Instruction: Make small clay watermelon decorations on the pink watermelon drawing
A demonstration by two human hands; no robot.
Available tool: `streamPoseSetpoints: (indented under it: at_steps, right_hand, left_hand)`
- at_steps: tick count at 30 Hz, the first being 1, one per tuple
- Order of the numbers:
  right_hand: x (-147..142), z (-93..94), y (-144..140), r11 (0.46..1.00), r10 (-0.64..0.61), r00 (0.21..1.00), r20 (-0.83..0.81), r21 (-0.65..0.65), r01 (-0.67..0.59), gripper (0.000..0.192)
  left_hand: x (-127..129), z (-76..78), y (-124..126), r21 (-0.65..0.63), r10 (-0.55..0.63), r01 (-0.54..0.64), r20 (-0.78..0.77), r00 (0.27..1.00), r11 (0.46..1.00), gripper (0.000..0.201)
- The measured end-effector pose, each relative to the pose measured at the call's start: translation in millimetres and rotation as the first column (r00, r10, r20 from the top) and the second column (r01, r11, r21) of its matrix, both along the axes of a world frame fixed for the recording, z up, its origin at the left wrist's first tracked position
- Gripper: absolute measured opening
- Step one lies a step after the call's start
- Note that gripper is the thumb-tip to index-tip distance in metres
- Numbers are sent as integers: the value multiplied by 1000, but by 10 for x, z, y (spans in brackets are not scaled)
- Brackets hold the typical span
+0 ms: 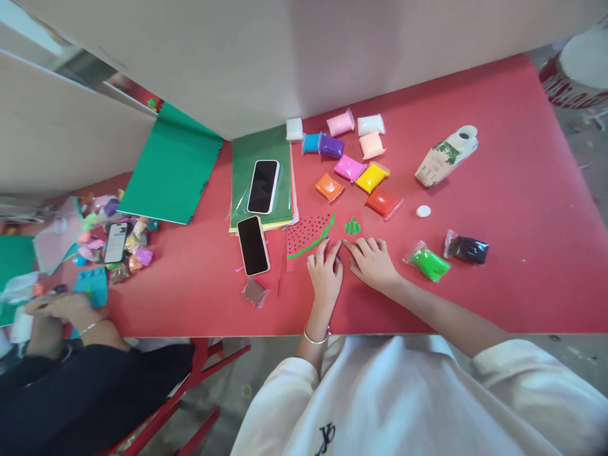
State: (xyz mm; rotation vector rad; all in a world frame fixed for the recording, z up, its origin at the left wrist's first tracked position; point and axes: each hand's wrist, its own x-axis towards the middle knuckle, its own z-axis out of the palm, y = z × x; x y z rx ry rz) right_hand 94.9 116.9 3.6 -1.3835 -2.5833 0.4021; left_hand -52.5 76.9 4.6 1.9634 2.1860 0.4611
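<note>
Red laminate covers the tabletop (498, 253), which is set against pale partition boards at 12 o'clock. On it, near the front edge, a red card (308, 237) is laid, and on that card clay pictures are being built up: a watermelon slice (310, 234) with a green rind line and rows of dark seed dots appears finished, and a small green striped fruit (352, 225) sits just beside it at 3 o'clock. The lower part of the card looks bare, so the work is judged to be partly done.

Both hands are pressed flat on the card's lower edge, fingers spread and closed on nothing. The left hand (325, 272) and the right hand (373, 261) lie side by side, almost touching; whether a bit of clay is pinched beneath the fingertips cannot be told.

A bag of green clay (430, 263) and a bag of black clay (468, 249) are placed at 3 o'clock of the hands. Further clay packets (354, 168) in many colours are grouped at 12 o'clock, with a tipped carton (444, 158) and its white cap (423, 211) at 2 o'clock. Two phones (253, 245) and a stack of green paper (261, 177) are seen at 10 o'clock. Another person's hands (57, 310) are at work at 9 o'clock.
</note>
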Motion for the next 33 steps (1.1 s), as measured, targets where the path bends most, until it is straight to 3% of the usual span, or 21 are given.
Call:
streamPoseSetpoints:
  at_steps: [6,15,33]
  right_hand:
    - [14,-16,-6,1000,-15,1000,2,-3,15,52]
    - [-21,-21,-13,998,5,998,64,66,-9,50]
    - [-29,-49,-38,989,-16,996,91,149,3,42]
  left_hand:
    - [-40,8,9,5,-29,29,22,999,1000,51]
    - [-223,-11,-10,16,-143,144,-40,989,989,46]
    - [-233,-97,-41,91,-146,152,-69,987,984,42]
